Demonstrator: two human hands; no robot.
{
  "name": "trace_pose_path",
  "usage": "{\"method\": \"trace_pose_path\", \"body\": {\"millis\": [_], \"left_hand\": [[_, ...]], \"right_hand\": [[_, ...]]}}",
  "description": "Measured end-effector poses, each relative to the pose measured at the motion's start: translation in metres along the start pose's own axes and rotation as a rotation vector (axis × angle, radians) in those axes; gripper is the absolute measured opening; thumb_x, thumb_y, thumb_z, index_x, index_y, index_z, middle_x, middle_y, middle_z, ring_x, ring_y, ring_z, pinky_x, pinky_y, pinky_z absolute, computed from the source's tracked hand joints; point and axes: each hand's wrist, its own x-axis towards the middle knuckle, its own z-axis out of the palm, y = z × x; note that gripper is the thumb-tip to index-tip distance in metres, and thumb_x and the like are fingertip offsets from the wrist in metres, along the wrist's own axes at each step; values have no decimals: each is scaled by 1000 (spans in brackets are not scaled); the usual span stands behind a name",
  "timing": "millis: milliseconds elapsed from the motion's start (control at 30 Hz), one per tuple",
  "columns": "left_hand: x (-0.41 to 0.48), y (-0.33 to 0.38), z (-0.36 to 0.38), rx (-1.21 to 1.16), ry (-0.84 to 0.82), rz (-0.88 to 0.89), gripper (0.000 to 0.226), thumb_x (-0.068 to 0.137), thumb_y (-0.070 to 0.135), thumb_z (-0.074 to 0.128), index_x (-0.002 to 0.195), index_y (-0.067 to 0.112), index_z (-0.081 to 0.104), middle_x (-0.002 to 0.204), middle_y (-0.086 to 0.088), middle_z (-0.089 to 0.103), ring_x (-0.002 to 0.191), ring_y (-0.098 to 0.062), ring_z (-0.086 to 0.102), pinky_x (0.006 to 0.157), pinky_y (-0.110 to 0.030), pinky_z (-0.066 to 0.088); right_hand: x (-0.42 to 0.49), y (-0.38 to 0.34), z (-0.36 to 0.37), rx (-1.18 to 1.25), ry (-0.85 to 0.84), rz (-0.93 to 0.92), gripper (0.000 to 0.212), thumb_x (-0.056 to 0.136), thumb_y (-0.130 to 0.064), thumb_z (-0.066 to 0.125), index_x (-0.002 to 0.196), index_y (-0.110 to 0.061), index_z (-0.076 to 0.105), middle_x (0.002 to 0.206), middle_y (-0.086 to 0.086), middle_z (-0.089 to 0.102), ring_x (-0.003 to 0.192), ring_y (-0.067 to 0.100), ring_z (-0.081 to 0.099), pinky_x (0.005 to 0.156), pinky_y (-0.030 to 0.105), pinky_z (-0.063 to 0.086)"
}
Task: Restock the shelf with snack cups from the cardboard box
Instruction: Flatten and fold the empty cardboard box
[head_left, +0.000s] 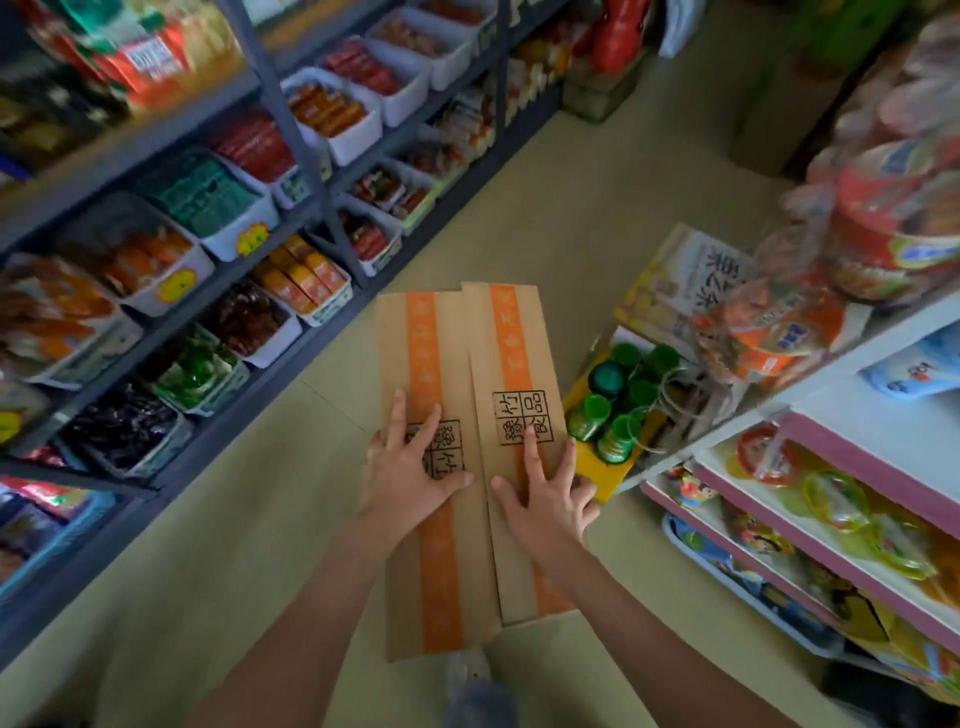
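A brown cardboard box (447, 374) with orange tape strips and black printed characters stands in the aisle in front of me, its two top flaps closed. My left hand (410, 467) lies flat on the left flap, fingers spread. My right hand (545, 499) lies flat on the right flap, index finger stretched onto the printed square. Neither hand holds anything. The box's contents are hidden. Snack cups (904, 234) with red and orange lids are stacked on the white shelf (872, 415) at the right, blurred.
A dark metal shelf unit (291, 171) with white bins of packaged snacks runs along the left. An open yellow carton of green-capped bottles (623, 400) sits on the floor right of the box. Jelly cups (836, 499) fill the lower right shelves. My shoe (467, 670) shows below the box.
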Motion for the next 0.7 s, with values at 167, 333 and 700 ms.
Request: {"method": "trace_pose_path", "body": {"millis": [167,333,700], "left_hand": [[87,34,-70,23,10,132,96,68,72,61,145,49,11,153,14,-24,139,-40,10,112,-53,24],[186,87,-106,67,29,299,96,69,70,62,147,43,14,155,6,-21,140,-43,10,112,-54,22],[399,196,-127,71,-93,579,87,76,63,62,147,36,20,158,1,-15,144,-30,8,114,-46,23]], "right_hand": [[61,-51,-59,69,98,77,71,87,-70,32,143,-53,-8,157,3,-16,130,43,19,106,52,19],[140,-71,-114,119,217,147,71,87,-69,34,144,-52,-5,158,4,-14,130,44,19,106,53,21],[320,-74,-203,188,284,392,70,87,-70,30,144,-52,-7,158,3,-13,134,48,12,109,59,14]]}}
